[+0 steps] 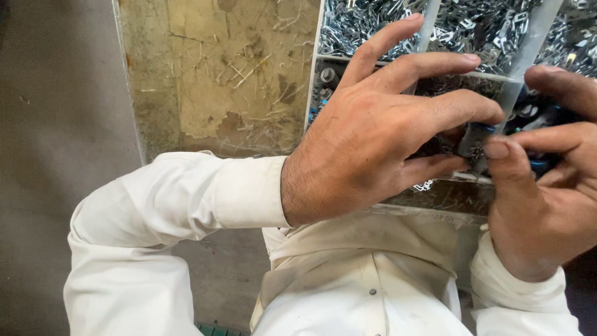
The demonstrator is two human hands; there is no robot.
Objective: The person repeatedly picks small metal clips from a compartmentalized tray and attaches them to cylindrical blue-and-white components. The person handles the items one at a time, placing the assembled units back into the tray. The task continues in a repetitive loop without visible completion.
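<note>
Fingers [479, 115] of both hands pinch a small part [471, 138] above a scratched worktable [217, 74].

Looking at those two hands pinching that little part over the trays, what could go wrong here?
The small grey and blue part is pinched between the left hand and right hand right above the divided tray of loose metal pieces; if it slips, it may vanish among them. Those stamped pieces look sharp-edged and might nick fingertips.

White long-sleeved buttoned shirt [348, 280], cuffs at both wrists, smudged.
</note>
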